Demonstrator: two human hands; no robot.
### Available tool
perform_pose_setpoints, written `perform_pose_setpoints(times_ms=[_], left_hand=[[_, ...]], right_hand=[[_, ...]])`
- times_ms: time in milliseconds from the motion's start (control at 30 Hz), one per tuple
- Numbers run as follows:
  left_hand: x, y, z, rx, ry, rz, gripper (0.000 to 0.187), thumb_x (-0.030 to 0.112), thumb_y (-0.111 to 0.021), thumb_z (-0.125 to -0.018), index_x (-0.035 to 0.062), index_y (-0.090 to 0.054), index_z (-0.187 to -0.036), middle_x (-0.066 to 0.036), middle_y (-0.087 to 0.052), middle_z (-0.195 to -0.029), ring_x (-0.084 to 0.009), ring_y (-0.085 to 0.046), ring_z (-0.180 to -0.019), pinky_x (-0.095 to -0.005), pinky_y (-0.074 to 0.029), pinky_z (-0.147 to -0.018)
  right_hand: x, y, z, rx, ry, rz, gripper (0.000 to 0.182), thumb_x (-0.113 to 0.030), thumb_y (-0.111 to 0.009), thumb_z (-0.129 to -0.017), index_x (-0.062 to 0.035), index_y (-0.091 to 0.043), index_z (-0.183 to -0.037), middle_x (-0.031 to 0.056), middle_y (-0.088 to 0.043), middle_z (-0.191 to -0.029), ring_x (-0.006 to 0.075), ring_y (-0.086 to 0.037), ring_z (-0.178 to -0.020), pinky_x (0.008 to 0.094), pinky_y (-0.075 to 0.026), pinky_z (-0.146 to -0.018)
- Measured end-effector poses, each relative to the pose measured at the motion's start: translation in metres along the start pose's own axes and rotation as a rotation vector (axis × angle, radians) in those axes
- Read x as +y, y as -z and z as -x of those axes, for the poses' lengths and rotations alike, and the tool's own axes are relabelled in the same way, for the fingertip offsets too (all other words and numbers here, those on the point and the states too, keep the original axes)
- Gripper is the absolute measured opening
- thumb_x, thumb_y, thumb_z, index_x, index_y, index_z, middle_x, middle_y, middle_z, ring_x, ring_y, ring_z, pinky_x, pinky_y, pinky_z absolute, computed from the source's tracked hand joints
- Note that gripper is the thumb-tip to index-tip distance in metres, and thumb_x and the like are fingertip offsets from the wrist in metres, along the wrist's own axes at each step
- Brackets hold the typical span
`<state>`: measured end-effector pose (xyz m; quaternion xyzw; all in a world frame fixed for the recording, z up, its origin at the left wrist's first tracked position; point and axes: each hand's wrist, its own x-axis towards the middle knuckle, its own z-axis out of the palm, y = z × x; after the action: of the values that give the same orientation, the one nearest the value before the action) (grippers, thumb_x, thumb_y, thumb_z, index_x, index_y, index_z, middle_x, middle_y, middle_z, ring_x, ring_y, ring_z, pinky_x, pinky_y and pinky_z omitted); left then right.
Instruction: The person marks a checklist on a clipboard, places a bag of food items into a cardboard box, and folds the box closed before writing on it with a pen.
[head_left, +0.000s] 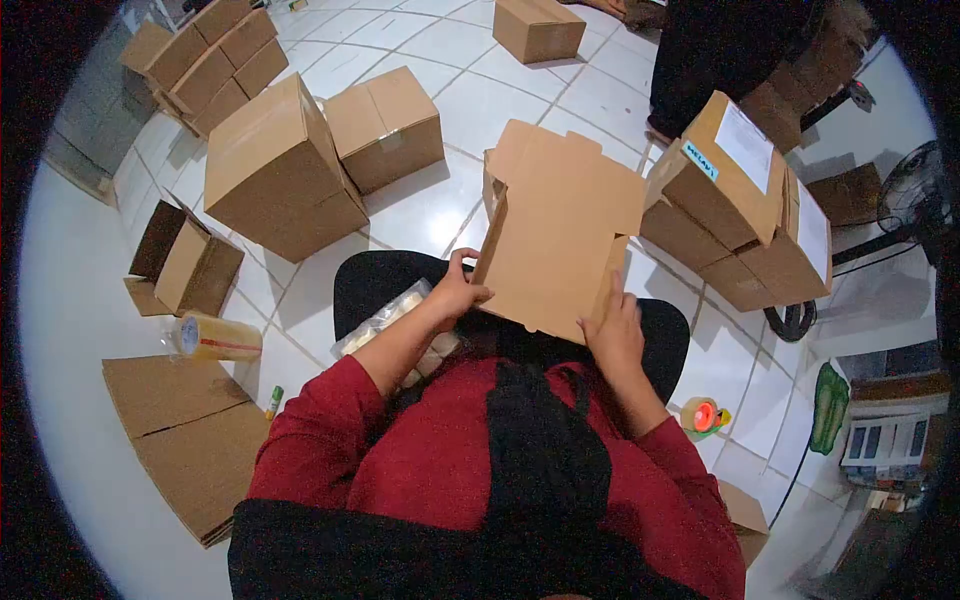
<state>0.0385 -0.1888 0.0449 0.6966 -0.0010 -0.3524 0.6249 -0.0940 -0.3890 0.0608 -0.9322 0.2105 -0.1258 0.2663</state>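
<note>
An unfolded cardboard mailer box (560, 230) lies over my lap, its lid flap raised away from me and its side walls standing up. My left hand (460, 292) grips its near left corner, fingers wrapped round the side wall. On the near right side, my right hand (613, 325) holds the box edge between thumb and fingers. A clear plastic bag with pale pieces (400, 325) rests on my lap beneath my left forearm.
Closed cartons (265, 165) stand ahead to the left, labelled ones (735, 180) to the right. Tape rolls (220, 338) and flat cardboard (190, 435) lie at left, a tape dispenser (704, 414) at right. Another person (710, 50) is at the top right, near a fan (915, 195).
</note>
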Motion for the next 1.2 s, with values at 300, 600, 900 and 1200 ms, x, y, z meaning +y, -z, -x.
perform_pose_setpoints(times_ms=[300, 600, 900, 1200], left_hand=[[0.008, -0.020, 0.010, -0.006, -0.133, -0.165, 0.067, -0.006, -0.048, -0.058, 0.0114, -0.026, -0.119, -0.012, -0.047, -0.087, -0.0193, -0.050, -0.074, -0.0267, -0.042, -0.061], [0.057, -0.033, 0.061, 0.095, -1.183, -1.346, 0.035, 0.022, -0.062, -0.061, 0.0092, -0.052, -0.092, -0.007, -0.049, -0.091, -0.0195, -0.047, -0.094, -0.0397, -0.032, -0.086], [0.034, -0.036, 0.051, -0.084, -1.035, -1.285, 0.016, 0.012, -0.054, -0.060, 0.0085, -0.049, -0.074, -0.006, -0.048, -0.067, -0.0258, -0.054, -0.062, -0.0366, -0.044, -0.052], [0.038, -0.048, 0.059, -0.186, -0.891, -1.280, 0.010, 0.017, -0.054, -0.066, 0.0076, -0.053, -0.071, -0.008, -0.053, -0.068, -0.0256, -0.056, -0.064, -0.0360, -0.045, -0.051]], right_hand=[[-0.023, -0.008, 0.013, -0.234, 0.591, 0.376, 0.029, -0.014, -0.056, -0.060, -0.0078, -0.051, -0.088, 0.0089, -0.051, -0.084, 0.0249, -0.050, -0.075, 0.0350, -0.042, -0.062], [-0.050, 0.029, -0.009, -0.151, 0.609, 0.318, 0.004, -0.007, -0.052, -0.057, -0.0073, -0.050, -0.061, 0.0059, -0.050, -0.063, 0.0231, -0.051, -0.065, 0.0351, -0.042, -0.055], [-0.054, 0.035, -0.003, -0.233, 0.474, -0.007, 0.009, -0.017, -0.055, -0.068, -0.0086, -0.056, -0.073, 0.0058, -0.053, -0.069, 0.0226, -0.053, -0.072, 0.0340, -0.043, -0.060], [-0.028, 0.037, 0.006, -0.288, 0.506, -0.059, 0.009, -0.015, -0.054, -0.071, -0.0089, -0.057, -0.075, 0.0061, -0.056, -0.074, 0.0235, -0.055, -0.071, 0.0333, -0.044, -0.062]])
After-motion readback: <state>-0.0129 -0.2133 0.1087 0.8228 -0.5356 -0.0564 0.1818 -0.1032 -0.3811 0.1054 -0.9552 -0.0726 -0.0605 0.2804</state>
